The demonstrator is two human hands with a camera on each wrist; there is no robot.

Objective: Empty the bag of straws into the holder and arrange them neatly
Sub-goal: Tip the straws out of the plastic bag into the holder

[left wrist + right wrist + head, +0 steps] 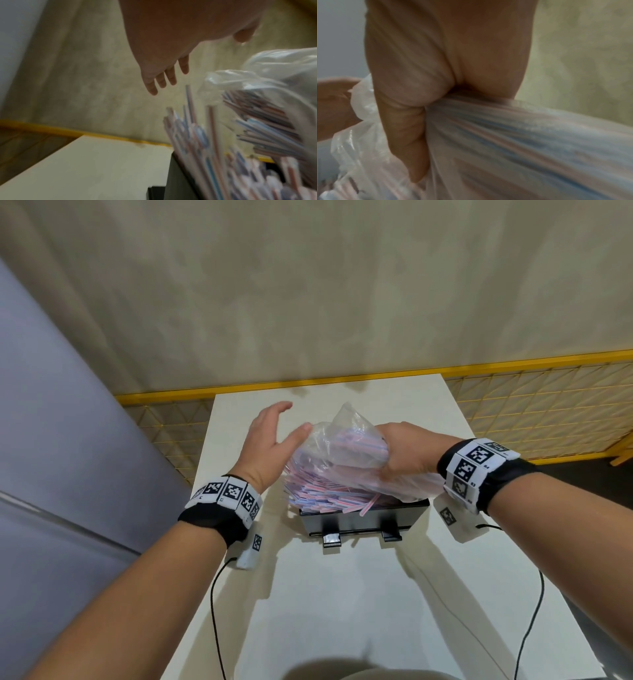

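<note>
While right hand (407,450) grips clear plastic bag (346,440) bunched over black holder (363,520), striped straws (325,494) spill from bag mouth, heaped untidily in holder. Left hand (270,440) open, fingers straight, thumb touching bag's left side. Holder stands on white tabletop (342,594).

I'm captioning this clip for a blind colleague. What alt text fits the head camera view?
A right hand grips a clear plastic bag tipped over a black holder on a white table, spilling pink and blue straws into it. The open left hand hovers beside the bag.
</note>
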